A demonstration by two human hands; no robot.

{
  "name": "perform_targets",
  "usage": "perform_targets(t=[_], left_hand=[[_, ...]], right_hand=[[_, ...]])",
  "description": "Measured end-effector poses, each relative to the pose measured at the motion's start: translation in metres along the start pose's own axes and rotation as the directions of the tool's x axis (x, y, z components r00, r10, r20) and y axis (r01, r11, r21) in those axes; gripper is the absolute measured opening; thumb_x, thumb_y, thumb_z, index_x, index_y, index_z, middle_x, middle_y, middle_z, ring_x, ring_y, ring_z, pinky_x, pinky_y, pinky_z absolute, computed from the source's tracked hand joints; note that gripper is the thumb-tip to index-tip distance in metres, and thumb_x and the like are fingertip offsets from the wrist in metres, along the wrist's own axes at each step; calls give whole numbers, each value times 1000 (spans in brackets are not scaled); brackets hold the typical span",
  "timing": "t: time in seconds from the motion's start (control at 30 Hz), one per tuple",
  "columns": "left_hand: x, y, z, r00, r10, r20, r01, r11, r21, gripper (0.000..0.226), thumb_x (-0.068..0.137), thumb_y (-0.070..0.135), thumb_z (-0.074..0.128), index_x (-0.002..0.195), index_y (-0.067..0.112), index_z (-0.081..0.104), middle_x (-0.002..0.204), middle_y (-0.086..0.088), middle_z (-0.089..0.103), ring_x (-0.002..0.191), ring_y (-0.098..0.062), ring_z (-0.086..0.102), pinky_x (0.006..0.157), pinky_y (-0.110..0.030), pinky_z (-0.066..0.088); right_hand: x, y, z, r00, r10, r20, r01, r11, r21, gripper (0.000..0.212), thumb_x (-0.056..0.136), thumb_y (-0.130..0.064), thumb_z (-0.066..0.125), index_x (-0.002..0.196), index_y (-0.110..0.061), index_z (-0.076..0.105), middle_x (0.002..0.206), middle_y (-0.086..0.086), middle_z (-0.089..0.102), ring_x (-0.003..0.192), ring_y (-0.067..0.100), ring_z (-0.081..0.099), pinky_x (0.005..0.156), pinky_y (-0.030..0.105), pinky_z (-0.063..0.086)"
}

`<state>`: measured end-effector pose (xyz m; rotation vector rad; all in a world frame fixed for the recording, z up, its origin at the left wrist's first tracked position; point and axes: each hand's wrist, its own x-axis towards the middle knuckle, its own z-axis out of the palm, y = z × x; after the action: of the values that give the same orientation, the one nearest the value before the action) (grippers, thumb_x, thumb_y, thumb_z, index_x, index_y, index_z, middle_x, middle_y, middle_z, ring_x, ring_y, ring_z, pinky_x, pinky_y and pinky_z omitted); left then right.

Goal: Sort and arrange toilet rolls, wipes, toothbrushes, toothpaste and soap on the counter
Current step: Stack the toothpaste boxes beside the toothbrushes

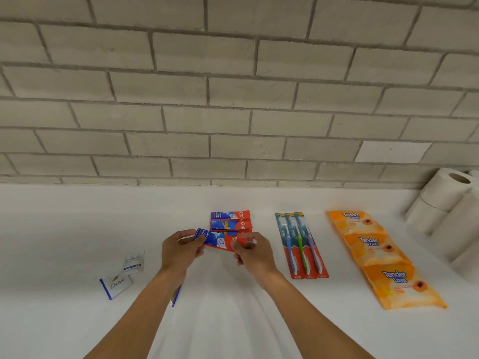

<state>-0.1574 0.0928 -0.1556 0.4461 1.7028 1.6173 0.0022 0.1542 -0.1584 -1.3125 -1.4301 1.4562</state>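
Just below the middle of the frame, the left hand (181, 248) and right hand (252, 251) each pinch one end of a red and blue toothpaste box (220, 240), held between them. Two more toothpaste boxes (230, 221) lie side by side just above it on the white tabletop (77, 224). To the right lie three packaged toothbrushes (300, 246), then three orange wipes packs (381, 257), with toilet rolls (445, 200) at the right edge. Soap packets (116, 285) lie at lower left.

A wall (181, 73) of pale grey brick-shaped tiles with darker grout fills the upper half. One whiter tile (392, 151) stands out low on the right. Below runs a plain white table (64, 229), evenly lit.
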Motion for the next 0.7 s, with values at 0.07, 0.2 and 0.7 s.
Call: perform_targets(t=[0.07,0.2,0.7], left_hand=[[7,-3,6,1000,21,-7,-21,997,70,22,82,8,72,102,1,64,86,-16,72,72,-24,68,75,-42,58],[21,-7,20,999,33,-36,-25,982,190,16,79,11,75,93,7,68,78,-8,72,72,-23,70,78,-42,58],[43,-26,43,970,241,33,-207,746,633,19,83,11,67,102,8,71,93,-5,73,70,-11,60,74,-19,44]], right_hand=[[10,0,-7,998,-36,-50,34,999,-42,24,83,-24,75,97,-12,59,84,8,71,61,13,65,54,23,54],[32,5,-14,993,-46,-111,32,991,-128,15,88,-23,68,96,-14,61,83,5,72,61,12,67,57,22,56],[80,31,-13,975,-96,-198,3,906,-423,20,92,-21,64,108,-10,65,110,8,69,95,17,67,78,27,56]])
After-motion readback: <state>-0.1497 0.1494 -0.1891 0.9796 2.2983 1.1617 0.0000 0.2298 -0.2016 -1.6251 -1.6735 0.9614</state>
